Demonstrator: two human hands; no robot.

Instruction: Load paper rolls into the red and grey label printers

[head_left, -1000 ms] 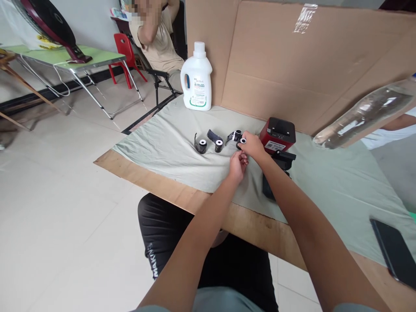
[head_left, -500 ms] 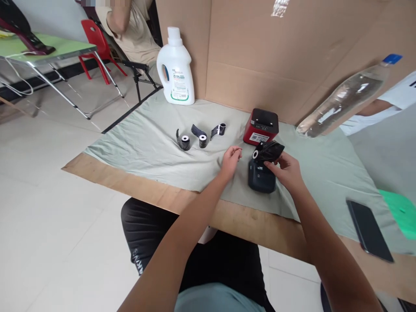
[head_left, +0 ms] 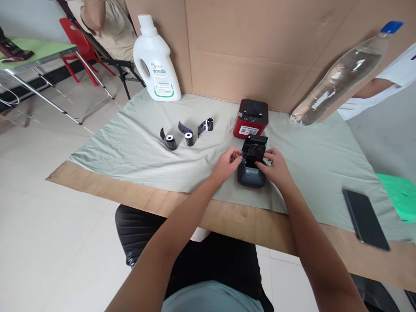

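A small dark portable printer lies on the cloth near the front edge, its lid raised at the back. A roll of black paper sits at its opening, its loose end upward; how deep the roll lies is hidden. My right hand pinches the roll from the right, thumb over the printer's front. My left hand is closed, fingers curled and gripping the printer's left edge. Behind stands a red and black box-shaped printer. Further left are three black rolls with loose tails.
A white detergent bottle stands at the back left against the cardboard wall. A large clear bottle leans at the back right. A dark phone lies at the right edge. Other people sit beyond the table.
The black roll has gone down from above the printer to its opening, and the raised lid now shows. My left hand has come over to the printer's left side. The view has shifted.
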